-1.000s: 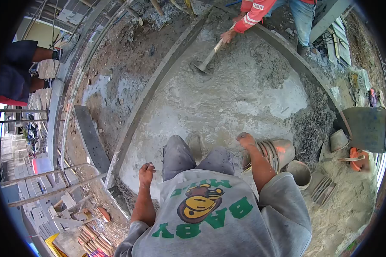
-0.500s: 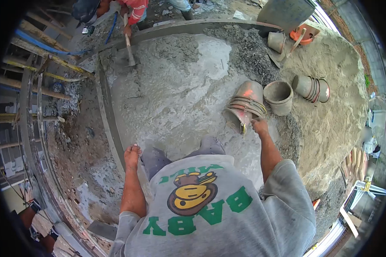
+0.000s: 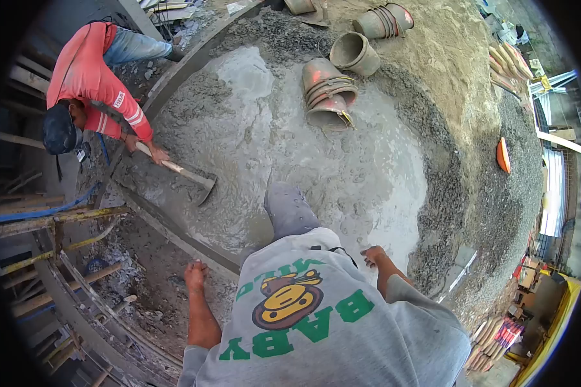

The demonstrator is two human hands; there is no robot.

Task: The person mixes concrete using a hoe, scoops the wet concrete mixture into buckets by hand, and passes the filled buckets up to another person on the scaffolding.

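My left hand point(image 3: 195, 272) hangs beside my body near the wooden form board point(image 3: 184, 233), fingers loosely bent and holding nothing. My right hand point(image 3: 372, 256) is above the wet grey concrete mix point(image 3: 397, 213), its fingers partly spread and empty. Forward of it, a nested stack of buckets point(image 3: 324, 87) lies on its side in the mix, apart from my hand. Next to the stack a single bucket point(image 3: 355, 53) stands tilted. One of my legs point(image 3: 290, 209) shows over the mix.
At left a co-worker in a red top point(image 3: 93, 64) bends over, both hands on a hoe point(image 3: 181, 171) in the mix. More stacked buckets point(image 3: 384, 21) lie by the sand point(image 3: 432, 58). Gravel point(image 3: 516, 200) spreads right, with an orange object point(image 3: 503, 155). Wooden poles point(image 3: 71, 284) stand at left.
My right hand has come away from the bucket stack and back toward my body. My view has turned right, and the co-worker with the hoe is now more fully in sight.
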